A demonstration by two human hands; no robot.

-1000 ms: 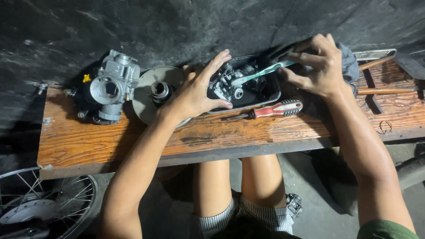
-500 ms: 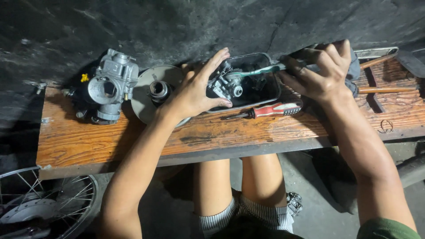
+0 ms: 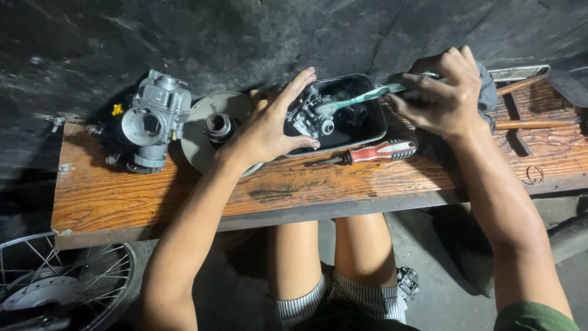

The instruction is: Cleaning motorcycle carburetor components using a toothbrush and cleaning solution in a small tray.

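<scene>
Beside tray, screwdriver, carburetor

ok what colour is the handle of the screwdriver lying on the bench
Red with grey-white bands, on the screwdriver in front of the black tray; the head view shows it.

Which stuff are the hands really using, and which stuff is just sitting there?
In use:
left hand steadying the black tray
right hand holding the green-handled brush
small metal part in the tray

Just lying about:
red-handled screwdriver
grey carburetor
round metal cover
spoked wheel
</scene>
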